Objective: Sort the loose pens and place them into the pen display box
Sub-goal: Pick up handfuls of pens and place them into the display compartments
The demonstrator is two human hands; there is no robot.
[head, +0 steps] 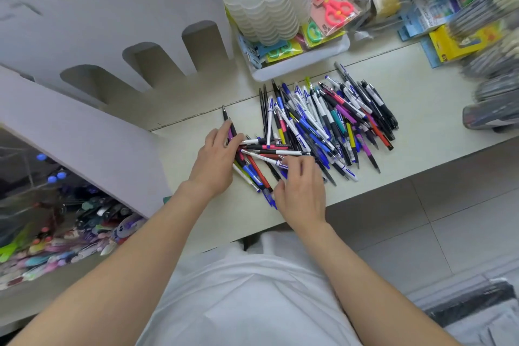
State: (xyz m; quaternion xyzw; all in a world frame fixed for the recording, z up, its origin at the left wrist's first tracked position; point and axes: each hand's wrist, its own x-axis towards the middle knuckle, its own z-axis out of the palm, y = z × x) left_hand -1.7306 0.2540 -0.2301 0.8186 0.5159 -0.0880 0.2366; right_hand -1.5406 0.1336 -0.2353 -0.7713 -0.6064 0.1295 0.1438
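Note:
A heap of loose pens (331, 121), blue, black, white, red and purple, lies on the pale tabletop (421, 109). My left hand (216, 163) lies over the left end of a small bunch of pens, thumb and fingers curled round several of them. My right hand (302, 191) rests on the near side of the heap, its fingers bent onto a white pen (266, 159). The grey tiered pen display box (112, 36) with arched slots stands at the left and back.
A white tray (303, 62) holding stacked translucent containers and packaged scissors stands behind the heap. Packaged stationery crowds the right side. A bin of assorted pens sits low at the left. The table's front edge runs close to my body, with tiled floor at the right.

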